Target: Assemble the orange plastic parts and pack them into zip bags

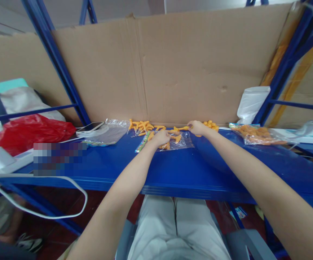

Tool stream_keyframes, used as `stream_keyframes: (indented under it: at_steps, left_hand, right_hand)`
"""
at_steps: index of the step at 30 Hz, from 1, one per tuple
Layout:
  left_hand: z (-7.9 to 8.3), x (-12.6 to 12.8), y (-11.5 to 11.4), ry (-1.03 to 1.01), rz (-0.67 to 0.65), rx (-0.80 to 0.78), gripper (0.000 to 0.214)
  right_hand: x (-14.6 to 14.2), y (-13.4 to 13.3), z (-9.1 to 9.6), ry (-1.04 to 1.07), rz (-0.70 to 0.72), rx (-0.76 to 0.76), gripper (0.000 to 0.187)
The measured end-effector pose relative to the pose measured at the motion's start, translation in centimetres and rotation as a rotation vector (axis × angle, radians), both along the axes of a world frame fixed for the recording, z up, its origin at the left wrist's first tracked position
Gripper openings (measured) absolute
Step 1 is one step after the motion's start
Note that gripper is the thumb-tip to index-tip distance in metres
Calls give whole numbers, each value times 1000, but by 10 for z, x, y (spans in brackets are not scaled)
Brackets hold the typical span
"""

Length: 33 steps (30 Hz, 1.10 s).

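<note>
Your left hand (160,138) lies knuckles-up on a small clear bag (182,141) in the middle of the blue shelf (199,169). Its fingers curl down over the bag's near end. You cannot tell from this view whether they pinch the film or only press it flat. Your right hand (197,127) reaches just past it, with thumb and fingertips closed on one orange piece (184,128) at the foot of the cardboard sheet (189,65).

That piece looks like a small moulded part: probably light and stiff, and smooth enough to skid on the painted shelf. A fingertip pinch across its narrow middle should serve better than a scoop. The bag is thin film, so it is likely limp and slippery and apt to fold shut. Its lip, at either side of the mouth, seems the best place to hold it.

By count, there are three clear bags:
- the one under your left hand, with a few orange pieces inside
- a flat bag (113,131) to the left, seemingly empty
- a filled bag (255,134) well off to the right

The loose pieces lie in two heaps. The larger heap (142,126) is left of your hands and the smaller heap (212,125) is just beside your right hand. The pieces are too small and overlapped to count singly.

Also on the shelf are one phone (90,126), one red plastic bag (30,131) and one white bag (251,103).
</note>
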<state>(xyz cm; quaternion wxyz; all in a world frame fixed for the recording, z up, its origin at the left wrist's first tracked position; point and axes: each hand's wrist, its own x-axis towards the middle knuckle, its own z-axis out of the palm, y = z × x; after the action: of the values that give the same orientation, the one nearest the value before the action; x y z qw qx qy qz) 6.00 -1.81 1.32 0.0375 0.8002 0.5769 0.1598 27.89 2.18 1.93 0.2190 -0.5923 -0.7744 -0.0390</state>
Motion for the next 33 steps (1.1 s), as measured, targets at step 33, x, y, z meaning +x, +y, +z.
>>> stream_keyframes:
  at_steps: [33]
  left_hand:
    - [2, 3, -5, -6, -5, 14, 20]
  right_hand:
    - [-59, 4, 24, 277, 3, 62, 22]
